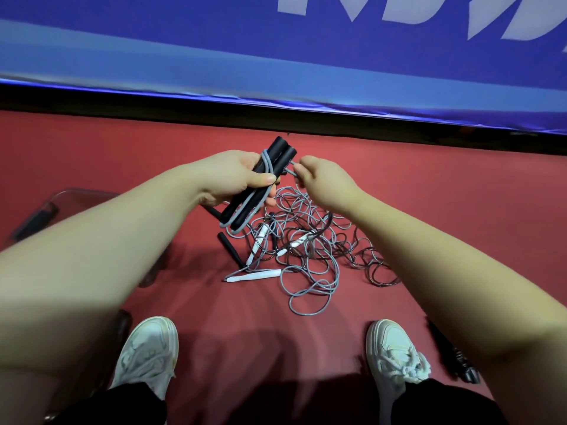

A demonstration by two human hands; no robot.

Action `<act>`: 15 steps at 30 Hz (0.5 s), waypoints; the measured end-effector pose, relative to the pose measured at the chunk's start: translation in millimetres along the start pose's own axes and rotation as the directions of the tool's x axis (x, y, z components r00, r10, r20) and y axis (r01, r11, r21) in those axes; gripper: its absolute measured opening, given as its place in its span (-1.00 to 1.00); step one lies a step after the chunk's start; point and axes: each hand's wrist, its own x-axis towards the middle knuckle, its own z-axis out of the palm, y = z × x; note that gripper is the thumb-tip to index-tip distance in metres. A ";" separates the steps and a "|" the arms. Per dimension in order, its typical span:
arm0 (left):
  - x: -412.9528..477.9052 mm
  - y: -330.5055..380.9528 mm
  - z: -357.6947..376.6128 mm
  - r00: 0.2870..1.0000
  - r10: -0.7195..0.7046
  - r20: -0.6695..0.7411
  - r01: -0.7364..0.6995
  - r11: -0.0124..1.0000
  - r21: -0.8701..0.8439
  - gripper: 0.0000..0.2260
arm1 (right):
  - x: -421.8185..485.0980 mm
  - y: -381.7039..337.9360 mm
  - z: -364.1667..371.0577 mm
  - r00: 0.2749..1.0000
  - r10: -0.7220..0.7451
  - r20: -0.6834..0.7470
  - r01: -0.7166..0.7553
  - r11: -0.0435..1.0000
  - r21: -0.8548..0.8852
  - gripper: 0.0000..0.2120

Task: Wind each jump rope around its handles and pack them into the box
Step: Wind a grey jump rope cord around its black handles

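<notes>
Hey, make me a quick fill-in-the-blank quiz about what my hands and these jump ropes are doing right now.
1. The left hand holds two ____ handles together.
2. The right hand pinches the ____ rope wound on them.
3. The tangled pile lies on the ____ floor.
4. Both shoes are ____.

Missing words: black, gray, red, white.

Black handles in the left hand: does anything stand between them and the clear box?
Nothing visible lies between the black handles and the clear box to the left, which the left forearm partly hides. But their grey rope, pinched by the right hand, runs down into the tangled pile below.
</notes>
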 end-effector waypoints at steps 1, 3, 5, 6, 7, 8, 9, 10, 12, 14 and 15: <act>1.9 0.5 2.5 0.999 0.005 -0.032 -0.005 1.000 -0.001 -0.87 | -0.6 -0.2 -1.3 1.000 0.010 -0.003 -0.010 1.000 0.023 -0.69; 4.8 2.1 6.9 0.994 0.029 -0.104 -0.028 1.000 0.007 -0.86 | -0.6 1.7 -1.2 0.999 0.001 -0.046 -0.001 1.000 0.004 -0.72; 6.5 5.1 10.9 0.987 0.060 -0.148 -0.065 0.997 -0.033 -0.85 | -4.4 4.3 -0.1 0.993 -0.060 -0.103 0.051 0.995 -0.089 -0.74; 6.9 6.9 12.5 0.985 0.076 -0.156 -0.087 0.994 -0.071 -0.85 | -6.7 5.8 1.8 0.991 -0.086 -0.106 0.076 0.993 -0.095 -0.75; 7.2 8.8 13.0 0.984 0.089 -0.155 -0.108 0.987 -0.118 -0.85 | -8.9 6.9 3.7 0.990 -0.108 -0.092 0.102 0.993 -0.067 -0.77; 7.1 10.9 12.9 0.984 0.097 -0.149 -0.121 0.979 -0.162 -0.85 | -9.8 8.7 6.3 0.990 -0.119 -0.071 0.117 0.993 -0.025 -0.78; 7.5 12.7 12.3 0.985 0.101 -0.141 -0.128 0.973 -0.194 -0.86 | -10.7 9.2 7.8 0.991 -0.124 -0.056 0.125 0.992 0.016 -0.78; 7.4 14.7 12.2 0.986 0.104 -0.132 -0.130 0.969 -0.208 -0.87 | -10.0 10.9 9.7 0.992 -0.116 -0.053 0.119 0.991 0.055 -0.77; 6.4 19.4 12.1 0.985 0.120 -0.123 -0.143 0.970 -0.199 -0.87 | -8.4 14.7 13.5 0.994 -0.084 -0.073 0.092 0.989 0.117 -0.75; 4.8 26.8 11.5 0.981 0.142 -0.135 -0.169 0.962 -0.216 -0.87 | -6.8 23.1 17.5 0.998 -0.035 -0.056 0.046 0.980 0.194 -0.73; 3.8 30.9 10.4 0.978 0.149 -0.149 -0.181 0.954 -0.238 -0.86 | -7.1 28.9 17.9 1.000 -0.013 -0.019 0.017 0.964 0.264 -0.73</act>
